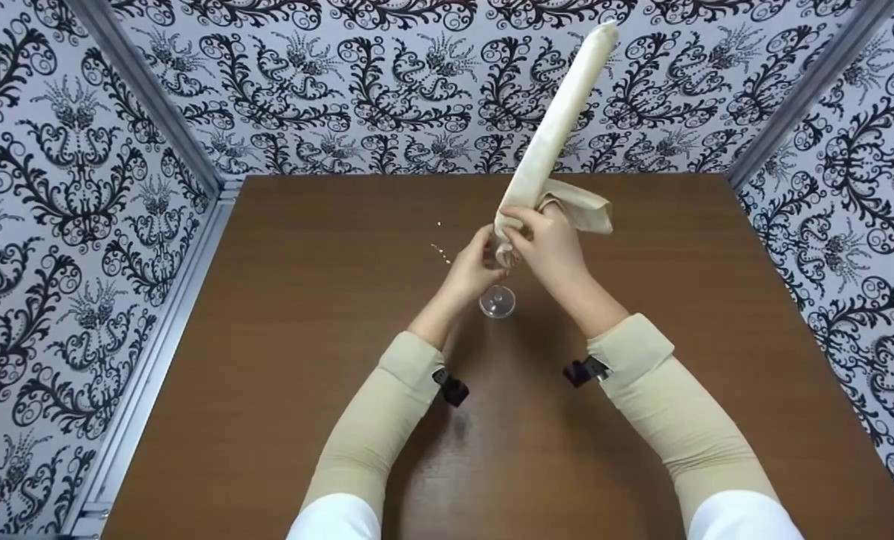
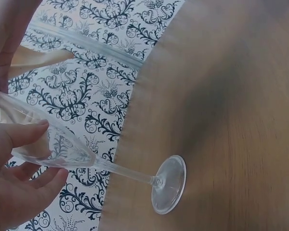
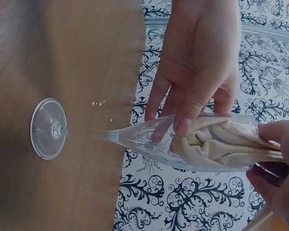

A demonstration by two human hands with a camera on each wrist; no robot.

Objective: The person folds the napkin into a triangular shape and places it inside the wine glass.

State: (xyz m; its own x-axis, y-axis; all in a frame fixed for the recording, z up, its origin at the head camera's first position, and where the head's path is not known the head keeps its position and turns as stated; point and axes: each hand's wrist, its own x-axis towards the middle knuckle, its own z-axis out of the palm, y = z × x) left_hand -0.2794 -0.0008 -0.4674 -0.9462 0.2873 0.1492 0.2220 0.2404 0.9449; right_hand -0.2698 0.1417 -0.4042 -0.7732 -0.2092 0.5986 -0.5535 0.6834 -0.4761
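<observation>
My left hand holds a clear champagne flute around its bowl, thumb on one side and fingers on the other. A stem and round foot extend from the bowl over the table. Cream cloth, seemingly a napkin, stands as a long roll above the glass, with a loose fold hanging to the right. Its bunched lower end lies inside the bowl. At the flute's rim, my right hand pinches the napkin between thumb and fingers.
A brown wooden table lies beneath both hands. Black-and-white patterned walls with metal rails enclose it at the back and sides. A few small bright specks show on the tabletop left of the hands.
</observation>
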